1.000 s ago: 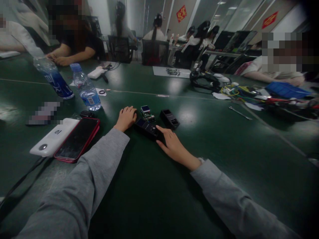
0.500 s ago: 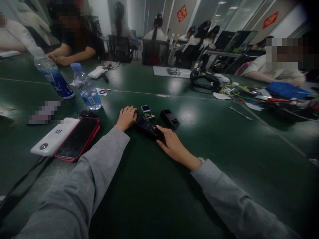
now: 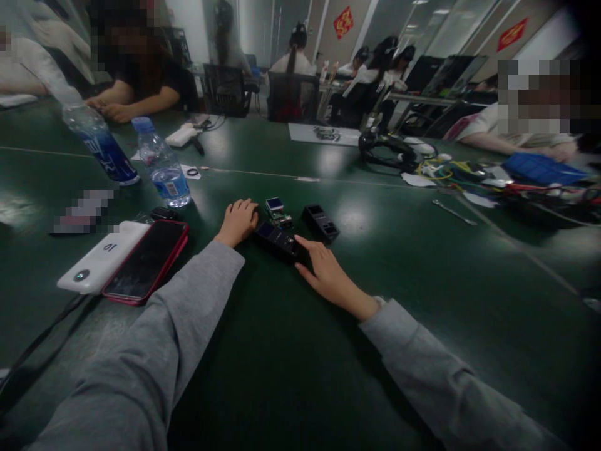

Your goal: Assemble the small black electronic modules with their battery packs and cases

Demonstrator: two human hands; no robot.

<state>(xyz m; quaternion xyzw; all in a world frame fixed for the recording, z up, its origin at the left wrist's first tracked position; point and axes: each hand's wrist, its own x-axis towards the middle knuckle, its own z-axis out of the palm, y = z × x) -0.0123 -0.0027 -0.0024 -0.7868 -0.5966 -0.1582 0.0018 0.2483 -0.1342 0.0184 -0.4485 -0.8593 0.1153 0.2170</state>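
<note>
A small black handheld device (image 3: pixel 278 242) with a screen and buttons lies slantwise on the dark green table. My right hand (image 3: pixel 326 266) grips its right end, index finger on the top by the buttons and thumb at the near edge. Palm down, my left hand (image 3: pixel 238 222) rests on the table at the device's left end, fingers spread and slightly bent. Whether its thumb touches the casing I cannot tell. Just beyond the device is a green circuit board (image 3: pixel 282 219) with a small display (image 3: pixel 275 203). A second black casing (image 3: pixel 320 222) lies to the right of the board.
On the left are a red-cased phone (image 3: pixel 148 260), a white power bank (image 3: pixel 106 257) and two plastic bottles, the nearer a small water bottle (image 3: pixel 162 163). A wrench (image 3: pixel 453 213) and a heap of cables (image 3: pixel 469 175) lie right. Several people sit around the room.
Both hands and the black device stay in place. Only a very slight shift of the camera view shows.
</note>
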